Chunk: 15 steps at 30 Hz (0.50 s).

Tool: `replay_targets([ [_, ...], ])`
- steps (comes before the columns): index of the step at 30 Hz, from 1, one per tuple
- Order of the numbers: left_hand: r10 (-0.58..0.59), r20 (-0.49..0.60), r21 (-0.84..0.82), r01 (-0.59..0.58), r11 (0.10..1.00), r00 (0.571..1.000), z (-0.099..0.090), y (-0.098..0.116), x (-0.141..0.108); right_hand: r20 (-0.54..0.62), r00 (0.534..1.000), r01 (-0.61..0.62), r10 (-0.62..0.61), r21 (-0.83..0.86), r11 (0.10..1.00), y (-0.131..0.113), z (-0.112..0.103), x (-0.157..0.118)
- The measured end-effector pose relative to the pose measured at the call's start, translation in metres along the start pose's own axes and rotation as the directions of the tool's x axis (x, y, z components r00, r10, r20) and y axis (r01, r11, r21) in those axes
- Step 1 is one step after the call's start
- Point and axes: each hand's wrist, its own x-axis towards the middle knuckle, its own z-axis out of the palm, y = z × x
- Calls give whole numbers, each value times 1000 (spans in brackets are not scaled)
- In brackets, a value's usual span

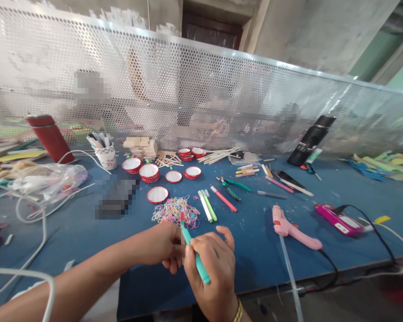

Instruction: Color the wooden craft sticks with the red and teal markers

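My right hand (213,264) is closed around a teal marker (200,266), its upper end pointing away from me. Pinched in my left hand (168,246) is a small, thin light-brown piece, mostly hidden by the fingers. The marker's far end meets this piece, near a small red part (182,216). Both hands are close together over the front of the blue table, just in front of a pile of colourful rubber bands (176,211). White and green markers (206,206) and a pink marker (223,199) lie to the right of the pile.
Red-rimmed round pieces (157,195) are spread behind the pile. Green-handled pliers (231,188) rest right of centre. A pink glue gun (293,230) with its cord lies at right. A cup of markers (105,156) and a red bottle (50,138) stand at left, before a perforated metal screen (195,89).
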Motion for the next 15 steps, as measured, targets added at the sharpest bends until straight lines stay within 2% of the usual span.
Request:
replay_targets([
  [4, -20, -11, 22, 20, 1000, 1000, 1, 3, 0, 30, 1000, -6, 7, -10, 1000, 0, 1, 0],
  [9, -11, -30, 0, 11, 1000, 1000, 2, 3, -2, -8, 999, -52, 51, -34, 998, 2, 0, -2],
  [15, 14, 2, -11, -14, 1000, 1000, 1, -3, 0, 2, 1000, -3, 3, -1, 1000, 1, -1, -1],
])
